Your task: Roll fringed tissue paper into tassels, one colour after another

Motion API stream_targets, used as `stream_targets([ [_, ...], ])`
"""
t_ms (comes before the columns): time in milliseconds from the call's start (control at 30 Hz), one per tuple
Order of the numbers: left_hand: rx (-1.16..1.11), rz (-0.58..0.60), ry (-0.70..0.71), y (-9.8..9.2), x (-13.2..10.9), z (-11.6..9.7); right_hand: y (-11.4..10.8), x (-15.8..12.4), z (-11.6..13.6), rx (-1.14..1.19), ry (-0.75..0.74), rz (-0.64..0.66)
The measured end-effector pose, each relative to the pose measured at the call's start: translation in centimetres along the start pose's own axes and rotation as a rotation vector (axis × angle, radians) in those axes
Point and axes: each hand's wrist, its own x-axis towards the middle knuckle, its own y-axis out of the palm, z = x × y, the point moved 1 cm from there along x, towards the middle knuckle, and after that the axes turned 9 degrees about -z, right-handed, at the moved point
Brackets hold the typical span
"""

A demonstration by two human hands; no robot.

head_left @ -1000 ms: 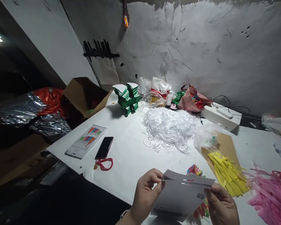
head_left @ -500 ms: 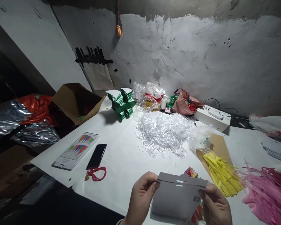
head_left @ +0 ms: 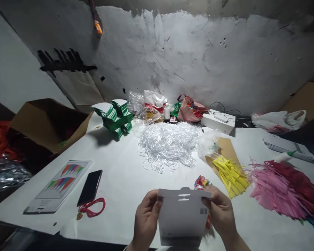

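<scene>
Near the table's front edge I hold up a pale printed card [head_left: 182, 223] with hang-hole slots along its top. My left hand [head_left: 147, 216] pinches its upper left corner between thumb and fingers. At the upper right corner my right hand [head_left: 221, 211] grips it the same way. The card's top strip looks folded along a crease. Behind the card and partly hidden by it lies a bundle of multicoloured strips [head_left: 201, 182]. Beyond that spreads a heap of white string [head_left: 170, 143].
A phone [head_left: 90, 187] with a red cord and a printed package [head_left: 58, 186] lie left. Green-edged paper pieces [head_left: 117, 120] stand further back. Yellow tassels [head_left: 230, 176] and pink tassels [head_left: 273, 188] lie right. A white box [head_left: 217, 122] and bags line the wall; a cardboard box [head_left: 49, 120] stands left.
The view has turned to the right, so the table things appear further left. Both hands still hold the card, which now faces me more squarely.
</scene>
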Motion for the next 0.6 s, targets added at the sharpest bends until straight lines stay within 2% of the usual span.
stream_targets([
  [100,0.081,-0.02,0.041,-0.5,0.0,0.0,0.0,0.4,0.5,-0.107,-0.087,0.047],
  [233,0.061,-0.106,-0.006,-0.4,0.1,-0.3,-0.4,0.7,1.1,-0.221,-0.136,0.124],
  [333,0.071,-0.1,-0.017,0.0,0.0,-0.6,-0.7,0.4,1.3,-0.24,-0.148,0.099],
  [467,0.117,-0.12,0.068,0.2,-0.2,-0.7,-0.8,0.1,1.0,-0.232,-0.154,0.061],
  [600,0.095,-0.073,0.079,0.2,0.1,-0.3,-1.1,0.1,1.0,-0.226,-0.117,0.131],
])
